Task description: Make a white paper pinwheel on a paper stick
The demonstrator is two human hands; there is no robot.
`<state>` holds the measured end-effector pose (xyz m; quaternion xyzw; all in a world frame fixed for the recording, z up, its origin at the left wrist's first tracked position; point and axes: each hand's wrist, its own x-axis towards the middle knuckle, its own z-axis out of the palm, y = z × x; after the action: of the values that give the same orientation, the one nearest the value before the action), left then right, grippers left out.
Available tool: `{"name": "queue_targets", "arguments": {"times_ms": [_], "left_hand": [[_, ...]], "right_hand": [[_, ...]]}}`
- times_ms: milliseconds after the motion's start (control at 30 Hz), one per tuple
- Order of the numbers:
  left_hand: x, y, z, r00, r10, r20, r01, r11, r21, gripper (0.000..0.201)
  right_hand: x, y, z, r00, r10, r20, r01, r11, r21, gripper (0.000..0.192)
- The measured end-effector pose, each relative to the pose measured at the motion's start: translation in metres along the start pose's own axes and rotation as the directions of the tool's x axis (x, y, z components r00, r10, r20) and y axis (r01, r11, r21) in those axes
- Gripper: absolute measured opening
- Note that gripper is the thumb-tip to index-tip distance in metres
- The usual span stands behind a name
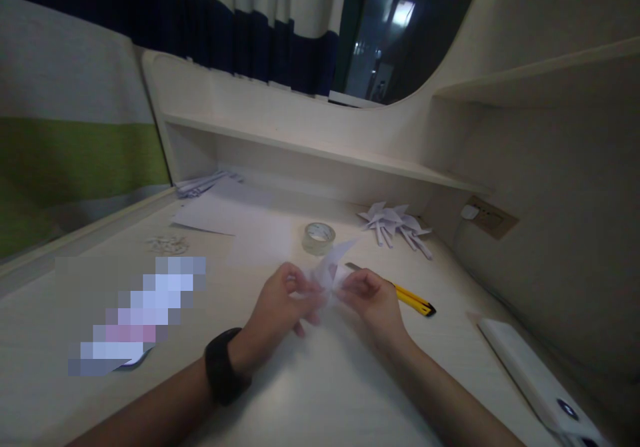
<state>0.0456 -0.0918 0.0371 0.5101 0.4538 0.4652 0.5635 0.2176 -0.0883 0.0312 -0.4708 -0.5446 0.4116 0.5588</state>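
Note:
A folded piece of white paper (327,267) is pinched between my two hands above the middle of the desk, one pointed flap rising up. My left hand (287,300), with a black band on the wrist, has its fingers closed on the paper's left side. On the other side, the fingertips of my right hand (373,300) grip its lower edge; they are slightly blurred. A yellow utility knife (413,298) lies partly behind my right hand, blade pointing left. Just beyond the paper stands a roll of clear tape (319,239).
Several paper pinwheels (393,220) with rolled sticks lie at the back right. White sheets (220,210) and rolled paper (207,183) are at the back left, near small pale pieces (167,244). A blurred-out phone (135,320) lies left; a white device (535,373) sits right.

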Motion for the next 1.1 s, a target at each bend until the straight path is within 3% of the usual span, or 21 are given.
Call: {"name": "queue_targets", "arguments": {"times_ms": [300, 400, 467, 533, 667, 700, 733, 800, 867, 900, 967, 1033, 1100], "left_hand": [[0.0, 0.0, 0.006, 0.997, 0.059, -0.044, -0.065, 0.987, -0.145, 0.039], [-0.002, 0.0, 0.008, 0.994, 0.086, -0.067, -0.092, 0.992, -0.088, 0.036], [-0.007, 0.002, 0.007, 0.985, 0.125, -0.118, -0.12, 0.992, 0.045, 0.035], [-0.012, 0.005, 0.004, 0.945, 0.258, -0.201, -0.202, 0.944, 0.26, 0.034], [-0.013, 0.005, -0.01, 0.745, 0.625, -0.233, -0.395, 0.694, 0.602, 0.031], [-0.009, 0.004, -0.014, 0.72, 0.657, -0.221, -0.417, 0.665, 0.62, 0.037], [-0.004, 0.003, -0.017, 0.723, 0.657, -0.214, -0.429, 0.669, 0.606, 0.049], [0.01, 0.002, -0.021, 0.8, 0.582, -0.149, -0.441, 0.737, 0.512, 0.075], [0.024, 0.004, -0.021, 0.887, 0.452, 0.095, -0.454, 0.818, 0.353, 0.082], [0.03, 0.006, -0.02, 0.882, 0.392, 0.263, -0.453, 0.86, 0.237, 0.079], [0.04, 0.013, -0.016, 0.803, 0.33, 0.496, -0.406, 0.913, 0.049, 0.075], [0.046, 0.019, -0.012, 0.769, 0.312, 0.558, -0.376, 0.927, 0.0, 0.071], [0.049, 0.022, -0.01, 0.786, 0.304, 0.539, -0.384, 0.922, 0.041, 0.064]], "right_hand": [[-0.004, 0.001, 0.003, 0.996, -0.073, -0.046, 0.076, 0.994, 0.077, 0.018], [-0.007, 0.003, 0.004, 0.992, -0.09, -0.083, 0.098, 0.99, 0.097, 0.018], [-0.007, 0.004, 0.005, 0.989, -0.092, -0.116, 0.107, 0.986, 0.124, 0.018], [-0.007, 0.004, 0.004, 0.985, -0.086, -0.148, 0.111, 0.979, 0.169, 0.02], [-0.002, 0.002, 0.0, 0.976, -0.083, -0.201, 0.135, 0.957, 0.258, 0.022], [-0.001, 0.002, -0.001, 0.974, -0.085, -0.21, 0.144, 0.948, 0.284, 0.022], [0.0, 0.001, -0.002, 0.974, -0.083, -0.21, 0.148, 0.937, 0.316, 0.023], [0.001, -0.001, -0.004, 0.981, -0.064, -0.184, 0.133, 0.911, 0.391, 0.024], [0.002, -0.003, -0.005, 0.99, -0.034, -0.137, 0.094, 0.882, 0.462, 0.026], [0.002, -0.003, -0.006, 0.993, -0.019, -0.116, 0.073, 0.87, 0.487, 0.027], [0.002, -0.001, -0.006, 0.995, 0.006, -0.096, 0.044, 0.855, 0.517, 0.027], [0.003, 0.002, -0.006, 0.996, 0.018, -0.091, 0.032, 0.85, 0.525, 0.027], [0.004, 0.006, -0.006, 0.996, 0.025, -0.086, 0.024, 0.853, 0.521, 0.027]]}}
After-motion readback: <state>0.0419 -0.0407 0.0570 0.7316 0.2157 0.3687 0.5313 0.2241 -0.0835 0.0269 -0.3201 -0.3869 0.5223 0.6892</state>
